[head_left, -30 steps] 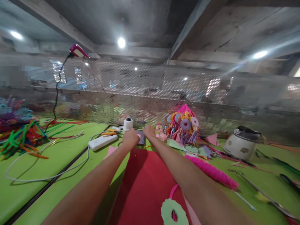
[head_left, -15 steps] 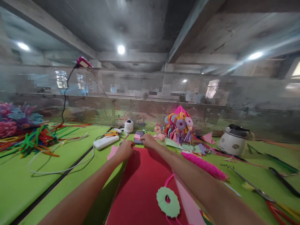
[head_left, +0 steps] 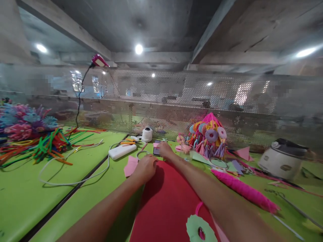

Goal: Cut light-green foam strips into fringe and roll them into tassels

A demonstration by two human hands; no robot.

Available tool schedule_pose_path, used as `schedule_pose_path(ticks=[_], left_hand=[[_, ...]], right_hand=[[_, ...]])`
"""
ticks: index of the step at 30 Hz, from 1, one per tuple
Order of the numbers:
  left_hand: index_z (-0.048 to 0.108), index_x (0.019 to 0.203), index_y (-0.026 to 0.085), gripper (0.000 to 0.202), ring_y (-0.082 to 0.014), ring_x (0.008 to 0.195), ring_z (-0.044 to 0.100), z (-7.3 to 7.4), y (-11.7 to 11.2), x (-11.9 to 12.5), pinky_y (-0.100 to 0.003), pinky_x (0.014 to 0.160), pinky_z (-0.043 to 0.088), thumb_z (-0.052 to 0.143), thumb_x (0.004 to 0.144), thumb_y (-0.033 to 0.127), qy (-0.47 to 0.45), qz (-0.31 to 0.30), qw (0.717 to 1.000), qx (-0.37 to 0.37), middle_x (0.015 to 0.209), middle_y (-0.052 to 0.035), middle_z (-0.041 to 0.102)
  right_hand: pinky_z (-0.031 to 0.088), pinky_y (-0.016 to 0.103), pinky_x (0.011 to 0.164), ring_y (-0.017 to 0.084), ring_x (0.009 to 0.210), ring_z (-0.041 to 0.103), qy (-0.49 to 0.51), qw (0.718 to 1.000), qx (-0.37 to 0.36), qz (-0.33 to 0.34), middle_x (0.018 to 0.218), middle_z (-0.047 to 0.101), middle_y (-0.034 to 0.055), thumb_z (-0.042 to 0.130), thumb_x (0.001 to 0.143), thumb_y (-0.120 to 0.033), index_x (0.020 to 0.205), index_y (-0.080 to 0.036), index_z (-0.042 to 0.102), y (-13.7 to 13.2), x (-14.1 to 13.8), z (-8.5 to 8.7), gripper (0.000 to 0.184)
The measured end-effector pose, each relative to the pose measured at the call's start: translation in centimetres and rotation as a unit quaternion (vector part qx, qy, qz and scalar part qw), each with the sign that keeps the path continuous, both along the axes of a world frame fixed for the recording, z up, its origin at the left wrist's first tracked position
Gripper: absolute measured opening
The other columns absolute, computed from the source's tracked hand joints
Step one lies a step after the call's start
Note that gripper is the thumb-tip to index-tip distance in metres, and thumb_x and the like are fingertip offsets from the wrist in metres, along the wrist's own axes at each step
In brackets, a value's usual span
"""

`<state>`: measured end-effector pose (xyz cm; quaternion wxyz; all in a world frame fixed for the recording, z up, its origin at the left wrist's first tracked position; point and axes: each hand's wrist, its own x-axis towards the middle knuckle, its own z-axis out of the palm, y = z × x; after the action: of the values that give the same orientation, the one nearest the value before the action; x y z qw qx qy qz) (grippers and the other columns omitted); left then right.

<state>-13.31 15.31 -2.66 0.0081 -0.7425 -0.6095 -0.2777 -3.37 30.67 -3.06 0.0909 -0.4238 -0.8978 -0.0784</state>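
Note:
A large red board [head_left: 171, 201] lies in front of me on the green table. My left hand [head_left: 147, 167] rests at its far left corner with the fingers curled in; whatever they grip is hidden. My right hand [head_left: 166, 151] reaches past the board's far edge, its fingertips closed at a small pink paper piece [head_left: 156, 145] above a dark phone [head_left: 156, 151]. A pale green paper ring [head_left: 193, 227] on a pink cord lies on the near part of the board, beside my right forearm. Another pink paper scrap [head_left: 130, 165] sits left of my left hand.
A white power strip [head_left: 122, 151] with a trailing cable lies to the left, near coloured pipe cleaners [head_left: 50, 146]. Tasselled paper ornaments [head_left: 208, 136], a pink crepe roll [head_left: 244, 190] and a white kettle [head_left: 281, 159] stand or lie to the right. A perforated metal screen [head_left: 151, 97] borders the back.
The view has shifted, so the tabletop things appear farther right. My left hand has drawn slightly nearer along the board's corner. My right hand remains by the phone and pink paper piece.

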Motion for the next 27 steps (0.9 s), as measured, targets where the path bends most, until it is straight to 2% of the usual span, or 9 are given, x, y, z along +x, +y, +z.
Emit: schedule_pose_path(ticks=[5,9,13,14,16,22,24,27], left_hand=[[0.066,0.090,0.014,0.029,-0.0191,0.089,0.057,-0.1,-0.3,0.2,-0.031,0.081,0.042,0.042,0.076,0.009,-0.007,-0.004,1.000,0.008,0.089,-0.0096,0.065],[0.067,0.091,0.014,0.030,-0.0195,0.090,0.057,-0.4,-0.5,0.5,-0.031,0.082,0.042,0.042,0.075,0.009,-0.012,-0.008,1.000,0.009,0.091,-0.0103,0.065],[0.067,0.092,0.014,0.030,-0.0200,0.089,0.058,-0.5,-0.4,0.4,-0.031,0.081,0.042,0.043,0.073,0.009,-0.022,-0.006,1.000,0.005,0.093,-0.0117,0.065],[0.067,0.092,0.014,0.031,-0.0198,0.089,0.058,-0.5,-0.4,0.3,-0.030,0.081,0.042,0.043,0.073,0.008,-0.025,-0.006,1.000,0.003,0.093,-0.0116,0.065],[0.067,0.092,0.016,0.031,-0.0191,0.088,0.058,-0.3,-0.4,0.1,-0.029,0.079,0.041,0.044,0.073,0.007,-0.031,-0.009,0.999,-0.002,0.092,-0.0103,0.066],[0.068,0.079,0.016,0.028,-0.0167,0.075,0.058,0.6,-0.8,-0.4,-0.027,0.070,0.041,0.041,0.074,0.010,-0.048,-0.012,0.998,-0.030,0.078,-0.0067,0.068],[0.068,0.081,0.015,0.028,-0.0158,0.072,0.058,1.0,-1.2,-0.3,-0.026,0.066,0.041,0.040,0.074,0.012,-0.053,-0.017,0.997,-0.045,0.076,-0.0060,0.068],[0.067,0.081,0.016,0.028,-0.0149,0.067,0.059,1.7,-2.2,0.2,-0.024,0.062,0.041,0.040,0.074,0.017,-0.056,-0.040,0.995,-0.077,0.069,-0.0034,0.067]], right_hand=[[0.049,0.039,0.078,0.019,0.093,0.058,0.035,0.999,-0.008,-0.010,0.112,0.056,0.0075,0.051,0.088,-0.028,0.112,-0.016,0.053,0.1,1.3,1.0,0.027],[0.050,0.039,0.077,0.019,0.092,0.059,0.083,0.997,-0.007,0.008,0.111,0.057,0.0073,0.052,0.088,-0.028,0.111,-0.015,0.054,-1.6,2.4,2.2,0.027],[0.047,0.038,0.081,0.018,0.092,0.059,0.134,0.990,-0.001,0.051,0.102,0.062,0.0053,0.052,0.087,-0.022,0.099,-0.013,0.060,-5.3,4.6,3.4,0.016],[0.046,0.037,0.082,0.017,0.092,0.059,0.148,0.987,0.000,0.060,0.095,0.064,0.0047,0.052,0.087,-0.016,0.093,-0.013,0.063,-6.4,5.6,3.6,0.013],[0.045,0.030,0.081,0.016,0.088,0.059,0.174,0.982,-0.002,0.076,0.086,0.067,0.0057,0.051,0.082,-0.005,0.085,-0.013,0.067,-8.8,7.9,3.9,0.018],[0.045,0.026,0.068,0.015,0.073,0.059,0.246,0.966,-0.022,0.080,0.077,0.066,0.0049,0.049,0.079,-0.008,0.084,-0.015,0.070,-15.4,16.2,3.4,0.022],[0.044,0.026,0.066,0.016,0.071,0.059,0.269,0.960,-0.030,0.065,0.076,0.066,0.0056,0.047,0.079,-0.009,0.083,-0.014,0.069,-17.0,18.1,3.2,0.023],[0.043,0.026,0.061,0.015,0.066,0.058,0.294,0.953,-0.051,0.055,0.073,0.066,0.0062,0.046,0.079,-0.011,0.082,-0.012,0.069,-18.8,19.5,3.1,0.023]])
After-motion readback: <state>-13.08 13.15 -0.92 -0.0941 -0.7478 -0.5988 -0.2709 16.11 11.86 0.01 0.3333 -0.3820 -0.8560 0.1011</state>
